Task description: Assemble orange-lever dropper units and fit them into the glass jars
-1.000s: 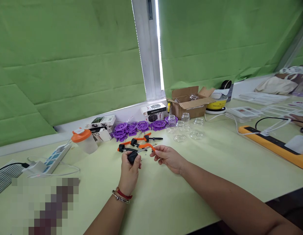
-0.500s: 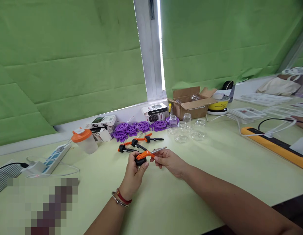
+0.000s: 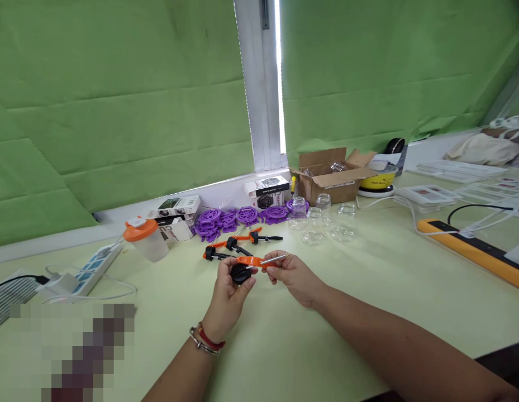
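My left hand (image 3: 224, 298) is closed round a round black part (image 3: 239, 274), thumb on its near side. Against the top of that part lies an orange arm-shaped piece (image 3: 253, 261), which my left fingers also touch. My right hand (image 3: 299, 280) pinches the right end of the orange piece. A thin metal rod (image 3: 275, 259) sticks out there toward the right fingers. Whether the orange and black parts are joined cannot be seen. Just beyond my hands lie several similar orange and black pieces (image 3: 233, 243) with black handles.
Purple spoked plastic parts (image 3: 247, 215) lie heaped along the wall, beside printed boxes (image 3: 265, 191). Clear jars (image 3: 299, 207) stand before an open cardboard box (image 3: 334, 192). An orange-lidded shaker cup (image 3: 147, 240) and a white power strip (image 3: 98, 271) are left; an orange power strip (image 3: 472, 251) is right.
The orange piece has turned in my hands, from slanting to nearly level, and the metal rod is seen more side-on. The view has shifted slightly.
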Demonstrator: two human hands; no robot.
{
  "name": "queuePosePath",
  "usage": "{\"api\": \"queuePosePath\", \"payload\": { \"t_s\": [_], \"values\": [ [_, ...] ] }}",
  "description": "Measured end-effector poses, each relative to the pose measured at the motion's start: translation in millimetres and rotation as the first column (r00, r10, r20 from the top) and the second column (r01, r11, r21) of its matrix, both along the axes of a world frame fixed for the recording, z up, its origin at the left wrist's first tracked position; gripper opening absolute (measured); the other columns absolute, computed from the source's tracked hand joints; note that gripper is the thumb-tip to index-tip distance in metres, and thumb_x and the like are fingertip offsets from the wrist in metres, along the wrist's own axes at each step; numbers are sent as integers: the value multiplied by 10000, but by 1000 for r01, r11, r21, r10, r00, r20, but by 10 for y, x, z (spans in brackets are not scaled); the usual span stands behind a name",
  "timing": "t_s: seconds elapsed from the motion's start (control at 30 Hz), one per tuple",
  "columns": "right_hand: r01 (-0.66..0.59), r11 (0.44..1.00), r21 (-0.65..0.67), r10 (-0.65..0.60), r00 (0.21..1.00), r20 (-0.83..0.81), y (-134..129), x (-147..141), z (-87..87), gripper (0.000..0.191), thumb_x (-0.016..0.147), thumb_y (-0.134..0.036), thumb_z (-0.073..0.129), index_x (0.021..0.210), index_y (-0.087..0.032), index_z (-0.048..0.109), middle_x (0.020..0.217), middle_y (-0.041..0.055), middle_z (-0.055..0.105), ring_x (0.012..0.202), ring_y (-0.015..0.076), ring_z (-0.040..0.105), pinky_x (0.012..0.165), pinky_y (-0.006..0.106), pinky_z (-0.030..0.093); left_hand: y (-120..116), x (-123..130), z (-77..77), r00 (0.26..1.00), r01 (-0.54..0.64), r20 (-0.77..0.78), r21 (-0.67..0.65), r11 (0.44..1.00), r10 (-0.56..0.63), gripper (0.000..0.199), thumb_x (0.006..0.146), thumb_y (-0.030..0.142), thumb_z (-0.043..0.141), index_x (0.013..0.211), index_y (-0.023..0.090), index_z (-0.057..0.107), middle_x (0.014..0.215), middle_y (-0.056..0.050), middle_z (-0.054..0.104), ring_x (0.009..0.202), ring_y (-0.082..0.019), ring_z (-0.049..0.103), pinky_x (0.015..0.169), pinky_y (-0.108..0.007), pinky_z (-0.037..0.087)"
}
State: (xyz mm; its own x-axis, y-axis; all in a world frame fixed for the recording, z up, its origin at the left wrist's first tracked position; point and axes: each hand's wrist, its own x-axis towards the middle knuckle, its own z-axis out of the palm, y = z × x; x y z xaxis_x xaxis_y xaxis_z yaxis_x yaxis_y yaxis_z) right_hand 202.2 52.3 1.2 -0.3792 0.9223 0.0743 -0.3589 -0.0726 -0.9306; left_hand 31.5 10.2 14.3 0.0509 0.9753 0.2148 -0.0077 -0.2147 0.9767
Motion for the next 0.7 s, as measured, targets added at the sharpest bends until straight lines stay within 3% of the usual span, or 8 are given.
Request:
{"api": "queuePosePath", "payload": {
  "t_s": [0.3,0.5,0.7],
  "values": [
    [-87,996,6,87,996,2,38,59,2,323,654,-355,759,897,-171,650,676,-11,595,535,85,445,577,278,352,0,-21,-17,1000,1,-24,21,1000,0,443,794,289,645,1120,269,346,1086,-34,549,1009,-187,619,911,-387,479],
    [-85,996,26,81,988,131,23,51,-46,330,655,-345,762,918,-164,677,652,-25,573,537,79,438,567,270,359,-24,-17,-37,996,73,-52,21,997,-71,472,812,278,631,1167,280,320,1136,-42,485,981,-180,613,905,-403,479],
    [-92,995,38,85,984,155,53,72,-43,347,621,-326,783,905,-150,688,640,-6,602,549,90,449,547,265,370,-19,-71,-94,988,122,-100,67,990,-115,528,817,257,622,1244,317,317,1162,-40,483,964,-171,615,885,-389,487]
  ]
}}
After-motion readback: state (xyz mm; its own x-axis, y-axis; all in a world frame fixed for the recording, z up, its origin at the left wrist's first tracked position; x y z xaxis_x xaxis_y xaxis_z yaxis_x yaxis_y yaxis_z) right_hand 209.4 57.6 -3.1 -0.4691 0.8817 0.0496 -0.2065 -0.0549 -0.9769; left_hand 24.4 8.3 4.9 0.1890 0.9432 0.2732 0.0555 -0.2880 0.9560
